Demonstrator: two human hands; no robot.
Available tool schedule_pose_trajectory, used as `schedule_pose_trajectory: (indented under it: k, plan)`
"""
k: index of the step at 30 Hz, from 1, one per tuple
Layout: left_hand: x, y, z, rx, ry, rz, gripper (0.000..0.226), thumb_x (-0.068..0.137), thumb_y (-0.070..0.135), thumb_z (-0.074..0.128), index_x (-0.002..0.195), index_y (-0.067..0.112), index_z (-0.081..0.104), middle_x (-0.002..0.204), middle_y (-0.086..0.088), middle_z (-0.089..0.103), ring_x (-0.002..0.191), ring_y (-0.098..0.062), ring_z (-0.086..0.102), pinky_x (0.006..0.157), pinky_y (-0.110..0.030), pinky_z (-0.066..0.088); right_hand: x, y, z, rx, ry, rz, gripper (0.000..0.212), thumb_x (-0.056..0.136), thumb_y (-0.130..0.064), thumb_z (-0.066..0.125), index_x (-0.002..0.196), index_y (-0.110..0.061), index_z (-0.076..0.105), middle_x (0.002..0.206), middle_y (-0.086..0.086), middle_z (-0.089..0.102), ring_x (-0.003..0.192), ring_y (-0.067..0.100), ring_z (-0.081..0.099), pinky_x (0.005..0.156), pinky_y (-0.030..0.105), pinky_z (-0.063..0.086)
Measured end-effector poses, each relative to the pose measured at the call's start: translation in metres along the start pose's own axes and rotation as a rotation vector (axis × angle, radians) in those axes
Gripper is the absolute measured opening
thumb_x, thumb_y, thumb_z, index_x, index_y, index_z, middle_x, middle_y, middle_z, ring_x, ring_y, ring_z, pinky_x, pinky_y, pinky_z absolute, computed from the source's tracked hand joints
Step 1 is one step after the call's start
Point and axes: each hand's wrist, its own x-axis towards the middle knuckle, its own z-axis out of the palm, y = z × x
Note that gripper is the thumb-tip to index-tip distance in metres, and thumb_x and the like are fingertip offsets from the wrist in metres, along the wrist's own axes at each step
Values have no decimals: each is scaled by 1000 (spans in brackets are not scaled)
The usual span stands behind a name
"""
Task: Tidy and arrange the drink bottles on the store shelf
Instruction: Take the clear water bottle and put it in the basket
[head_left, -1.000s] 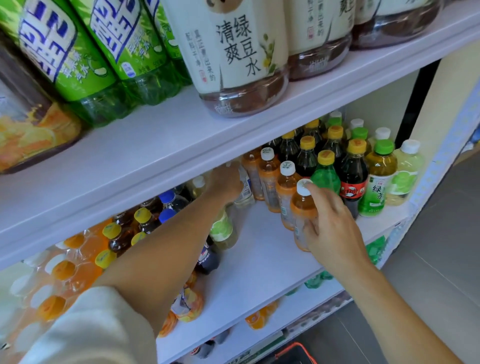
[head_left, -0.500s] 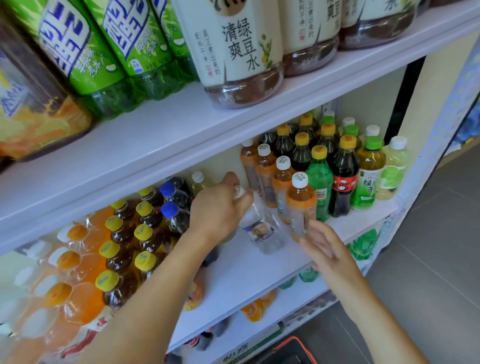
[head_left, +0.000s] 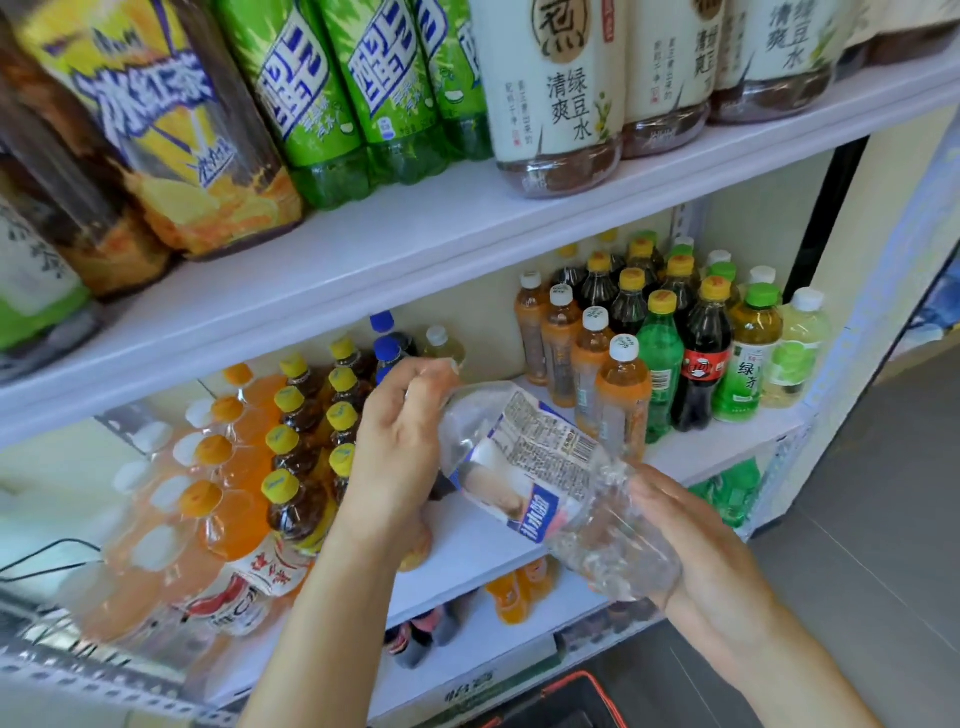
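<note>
- two hands held one clear bottle (head_left: 540, 478) in the head view: the left hand (head_left: 400, 441) gripped its cap end and the right hand (head_left: 691, 535) curled under its base.
- half a second before, only the left held it, low by the middle shelf (head_left: 467, 540); now it hung tilted, out in front of the bare gap.
- judged: pulled out for re-siting, perhaps beside the orange tea row (head_left: 621, 395).

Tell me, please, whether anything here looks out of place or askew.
Yes: a clear water bottle is off the middle shelf, tilted steeply, with the left hand gripping its cap end and the right hand holding its base. Nothing looks spilled.
</note>
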Motion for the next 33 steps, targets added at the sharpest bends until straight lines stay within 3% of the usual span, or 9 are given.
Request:
schedule_pose_trajectory:
  k: [5,10,14,17,19,23,26,30,33]
  plan:
    - [-8,4,-8,-6,-46,28,27,93,35,50,91,15,67,94,-13,65,91,-27,61,82,-38,47,-14,-4,9,-118,72,-81,75,52,-69,83,118,-37,66,127,-4,66,118,19,62,104,53,44]
    - [-6,-1,-25,100,-205,-64,69,85,65,53,94,-4,58,76,-18,53,72,-23,50,70,-44,43,-27,-14,12,-554,45,-382,60,68,-46,82,123,-38,59,125,-13,62,117,2,57,90,27,46]
    - [-12,-9,-32,-22,-223,-106,34,87,48,56,86,16,65,83,-28,59,74,-31,56,68,-49,46,-31,-11,15,-952,143,-770,72,61,-2,88,118,-35,58,126,-13,52,120,3,50,97,12,40]
    - [-20,-14,-32,-155,-181,-43,20,92,34,51,84,22,65,89,-21,64,78,-31,61,64,-43,48,-33,-8,18,-1201,199,-950,84,54,9,86,122,-29,52,128,-7,44,123,13,46,100,30,46]
    - [-24,-15,-32,-192,-150,1,20,92,33,50,83,23,65,85,-16,63,76,-30,61,60,-38,48,-34,-8,16,-1236,182,-990,87,55,8,85,126,-27,50,129,-5,41,125,15,42,105,28,42]
    - [-28,-14,-35,-220,-72,69,19,85,40,53,79,25,63,86,-10,61,80,-35,56,65,-50,46,-36,-8,18,-1117,103,-871,81,67,-12,87,134,-35,45,135,-10,36,132,5,35,106,8,28]
    - [-29,-13,-36,-209,-36,91,18,84,39,54,76,26,64,85,-8,61,85,-36,54,75,-57,41,-42,-11,19,-845,56,-664,76,69,-43,81,134,-45,43,141,-19,38,133,-4,35,101,12,36]
    - [-38,-14,-35,-220,-29,-6,19,87,35,54,74,24,64,75,-9,57,70,-30,50,62,-46,39,-46,-20,16,-656,36,-433,78,60,-58,78,131,-48,48,132,-31,50,119,-14,47,82,16,47]
    - [-49,-21,-37,-247,-114,-97,23,91,39,54,84,19,64,62,-10,43,51,-23,36,46,-27,33,-43,-15,13,-352,28,-211,62,65,-58,75,122,-40,58,122,-11,64,95,10,70,57,19,54]
